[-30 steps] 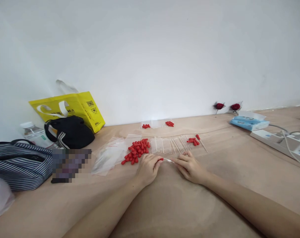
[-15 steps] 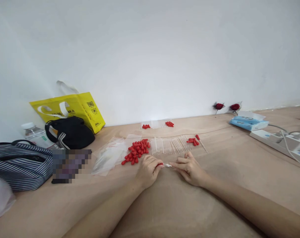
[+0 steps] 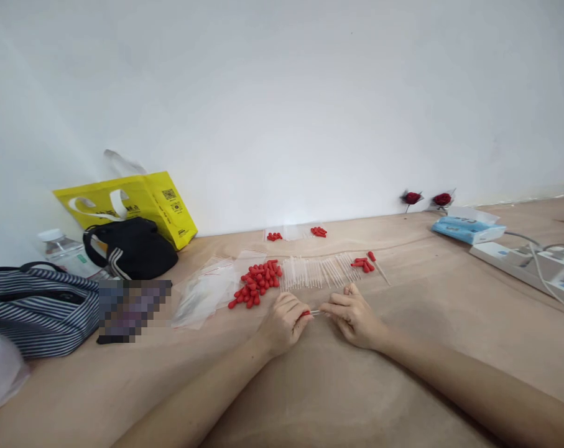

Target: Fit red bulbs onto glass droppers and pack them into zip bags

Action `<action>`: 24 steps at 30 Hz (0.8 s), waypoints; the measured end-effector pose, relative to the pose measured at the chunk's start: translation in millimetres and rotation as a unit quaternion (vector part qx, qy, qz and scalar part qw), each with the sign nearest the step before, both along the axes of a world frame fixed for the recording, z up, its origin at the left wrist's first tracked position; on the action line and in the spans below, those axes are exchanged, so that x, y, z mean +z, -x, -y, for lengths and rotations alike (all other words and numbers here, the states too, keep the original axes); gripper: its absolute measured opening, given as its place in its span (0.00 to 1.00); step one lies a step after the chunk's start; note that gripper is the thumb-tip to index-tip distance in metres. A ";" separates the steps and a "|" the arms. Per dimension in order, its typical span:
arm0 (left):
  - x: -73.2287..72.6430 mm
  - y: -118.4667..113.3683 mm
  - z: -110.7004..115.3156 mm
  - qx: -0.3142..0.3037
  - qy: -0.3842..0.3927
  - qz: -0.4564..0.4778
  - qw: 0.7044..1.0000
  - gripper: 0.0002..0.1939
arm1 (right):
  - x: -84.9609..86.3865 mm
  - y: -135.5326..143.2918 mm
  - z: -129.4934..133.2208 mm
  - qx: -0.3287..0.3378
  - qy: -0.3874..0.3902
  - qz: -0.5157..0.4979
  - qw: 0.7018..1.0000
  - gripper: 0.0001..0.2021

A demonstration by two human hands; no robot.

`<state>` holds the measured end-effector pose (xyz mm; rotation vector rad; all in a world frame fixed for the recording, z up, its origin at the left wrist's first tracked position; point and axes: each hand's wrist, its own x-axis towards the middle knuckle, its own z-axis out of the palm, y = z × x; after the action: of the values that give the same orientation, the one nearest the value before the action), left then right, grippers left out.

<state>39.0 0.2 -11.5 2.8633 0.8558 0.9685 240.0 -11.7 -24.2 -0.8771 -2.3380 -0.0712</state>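
Both your hands sit slightly closer to the near edge of the desk (image 3: 449,361) than in the earlier frame, and the gap between them is narrower. Your left hand (image 3: 284,323) is pinching a red bulb (image 3: 306,313) between thumb and finger; your right hand (image 3: 351,316) is pinching a thin tube (image 3: 315,312). Bulb and tube lie end to end across that gap, at mid-desk, just on your side of the row of tubes (image 3: 300,274).

Judging by the grip, you are working the tube's end at the neck of the bulb; your fingers hide how deep it sits. The next move seems to call for keeping the two in line and pushing gently, since a thin tube could bend or crack. One bulb with a tube attached (image 3: 380,270) lies past the right end of the row, beside a few red bulbs (image 3: 363,266); a bigger pile of bulbs (image 3: 256,283) is at the left end.

As for containers, clear bags (image 3: 202,295) are fanned out left of the pile; you cannot tell from here whether anything is inside. Near the back edge, another clear bag (image 3: 293,233) has red bulbs clustered at both ends, though whether in or on it is unclear. Near the left edge, the yellow bag (image 3: 123,194) hides its contents.
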 end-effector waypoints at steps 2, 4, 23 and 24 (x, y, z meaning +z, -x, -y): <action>-0.1 -0.1 -0.1 -0.005 -0.005 0.000 1.000 0.13 | -1.6 1.3 -0.5 0.002 0.008 -0.004 1.000 0.14; -0.1 -0.2 -0.1 -0.008 -0.010 0.001 1.000 0.13 | -2.8 2.5 -0.6 0.004 0.016 -0.007 1.000 0.14; 2.8 4.0 -4.2 0.041 0.063 0.037 0.997 0.06 | -0.2 -9.1 -8.0 -0.008 0.025 -0.028 0.999 0.12; 2.5 3.5 -3.6 0.032 0.060 0.036 0.997 0.07 | -0.6 -8.0 -7.3 -0.004 0.029 -0.027 0.999 0.12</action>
<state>35.5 3.8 -9.0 2.6994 0.9706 0.9850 248.0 -4.4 -24.9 -0.9054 -2.2957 0.0173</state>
